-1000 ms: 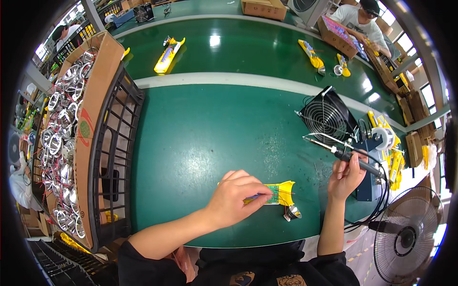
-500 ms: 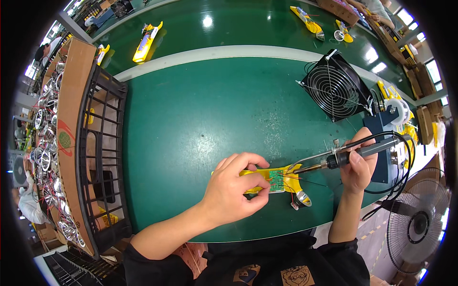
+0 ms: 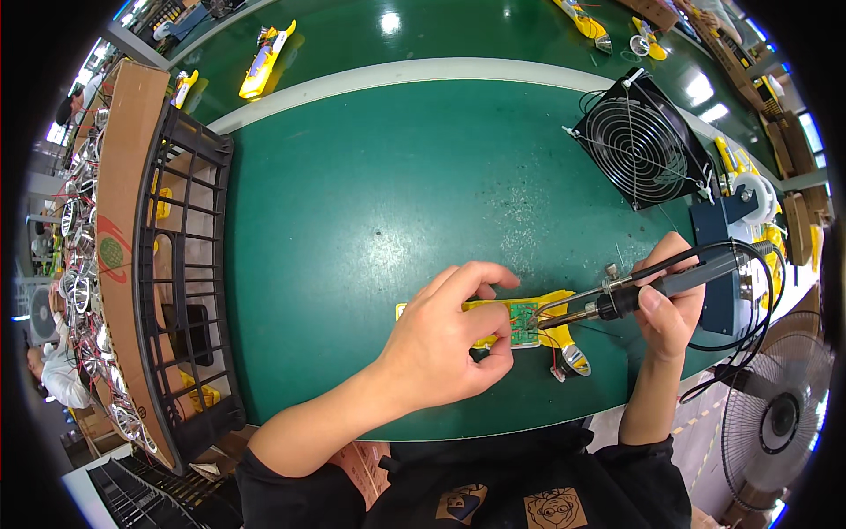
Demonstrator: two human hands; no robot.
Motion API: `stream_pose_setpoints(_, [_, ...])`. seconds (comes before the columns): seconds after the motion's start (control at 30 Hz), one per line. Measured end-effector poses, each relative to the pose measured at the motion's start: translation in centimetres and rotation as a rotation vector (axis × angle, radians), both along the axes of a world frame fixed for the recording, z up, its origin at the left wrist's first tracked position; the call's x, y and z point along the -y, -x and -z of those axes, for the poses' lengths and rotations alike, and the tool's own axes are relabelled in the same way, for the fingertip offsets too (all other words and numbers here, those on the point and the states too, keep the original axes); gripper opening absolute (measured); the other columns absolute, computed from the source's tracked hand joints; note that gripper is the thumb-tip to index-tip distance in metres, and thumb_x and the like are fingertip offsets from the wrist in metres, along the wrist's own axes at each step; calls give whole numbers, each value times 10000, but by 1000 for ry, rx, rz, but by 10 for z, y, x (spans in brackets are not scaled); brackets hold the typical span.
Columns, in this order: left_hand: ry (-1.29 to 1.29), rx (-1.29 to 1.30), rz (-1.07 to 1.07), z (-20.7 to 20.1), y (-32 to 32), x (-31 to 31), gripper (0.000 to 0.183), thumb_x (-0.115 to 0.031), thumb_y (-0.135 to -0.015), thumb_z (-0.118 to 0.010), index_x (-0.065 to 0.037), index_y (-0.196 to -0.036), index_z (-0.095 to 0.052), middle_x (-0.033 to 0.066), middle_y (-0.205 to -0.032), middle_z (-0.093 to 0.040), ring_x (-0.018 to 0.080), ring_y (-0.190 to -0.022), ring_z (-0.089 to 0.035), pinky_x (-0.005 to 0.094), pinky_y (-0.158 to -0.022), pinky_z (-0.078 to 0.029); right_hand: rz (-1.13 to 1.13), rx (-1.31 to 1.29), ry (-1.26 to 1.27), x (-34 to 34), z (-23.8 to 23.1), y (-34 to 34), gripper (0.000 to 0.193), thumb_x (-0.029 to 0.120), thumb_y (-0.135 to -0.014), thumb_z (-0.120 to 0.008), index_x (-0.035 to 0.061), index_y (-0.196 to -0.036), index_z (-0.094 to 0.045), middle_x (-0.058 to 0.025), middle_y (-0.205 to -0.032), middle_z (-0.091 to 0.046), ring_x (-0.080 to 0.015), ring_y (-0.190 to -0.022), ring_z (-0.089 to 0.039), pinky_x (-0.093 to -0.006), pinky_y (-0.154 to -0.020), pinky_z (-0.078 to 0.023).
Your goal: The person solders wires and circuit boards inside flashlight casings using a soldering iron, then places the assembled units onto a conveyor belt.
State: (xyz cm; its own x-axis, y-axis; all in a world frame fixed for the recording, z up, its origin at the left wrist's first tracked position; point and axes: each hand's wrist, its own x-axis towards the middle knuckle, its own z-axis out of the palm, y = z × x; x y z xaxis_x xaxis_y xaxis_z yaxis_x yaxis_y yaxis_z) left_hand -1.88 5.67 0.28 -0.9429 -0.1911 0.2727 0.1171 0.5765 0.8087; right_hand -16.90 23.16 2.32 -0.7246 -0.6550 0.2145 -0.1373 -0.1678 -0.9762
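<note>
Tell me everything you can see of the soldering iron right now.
The soldering iron has a grey handle, a black collar and a slim shaft that looks metal, with a thin, bent, metal-looking tube fixed alongside. Held in the right hand, it slants down toward the left, its tip at the green circuit board in the yellow housing; actual contact is too small to confirm. Black cable loops near its rear end.

The left forearm (image 3: 330,418) slants forward and inward to the left hand (image 3: 448,342), whose back faces upward, the fingers arched and the thumb bent below them. The right forearm (image 3: 649,401) rises more steeply to the right hand (image 3: 668,324) (thumb and fingers curled in a pen-like grip), its wrist (image 3: 663,360) nearly straight
</note>
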Motion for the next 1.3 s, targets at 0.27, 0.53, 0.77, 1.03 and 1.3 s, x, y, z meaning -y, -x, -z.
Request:
stream_pose_setpoints(0.27, [42,-36,-14,3,1,-1,113,-5,-528,-619,-40,-588,-530,82,-928,-533,196,-717,-533,290,-647,-466,-49,-32,29,-1,7,1,270,42,-641,-590,45,-869,-446,-79,-727,-470,-92,-610,-384,-213,-533,-315])
stream_pose_setpoints(0.53, [41,-27,-19,2,2,-1,112,-4,-527,-617,-38,-591,-531,85,-923,-537,194,-715,-533,286,-645,-464,-83,-76,42,-1,10,4,320,7,-641,-576,58,-923,-433,-96,-746,-473,-103,-633,-395,-220,-549,-322])
stream_pose_setpoints(0.77, [41,-20,-7,0,2,-1,104,-6,-531,-614,-32,-595,-535,90,-928,-543,194,-717,-532,286,-646,-463,-43,57,-79,9,-6,-1,145,29,-670,-534,4,-780,-441,-30,-600,-452,-43,-453,-359,-170,-417,-263])
stream_pose_setpoints(1.03, [51,-63,-14,3,4,-2,107,-15,-536,-605,-36,-577,-509,59,-901,-534,179,-687,-523,294,-597,-447,23,123,-55,12,-8,-2,144,92,-680,-543,-3,-725,-444,4,-526,-415,-22,-381,-316,-159,-363,-224])
stream_pose_setpoints(1.3, [52,-69,-12,2,4,-1,114,-17,-539,-608,-37,-576,-501,60,-902,-537,179,-688,-523,293,-598,-447,49,122,-24,9,-7,3,184,146,-681,-553,6,-722,-442,8,-526,-407,-17,-371,-302,-160,-343,-208])
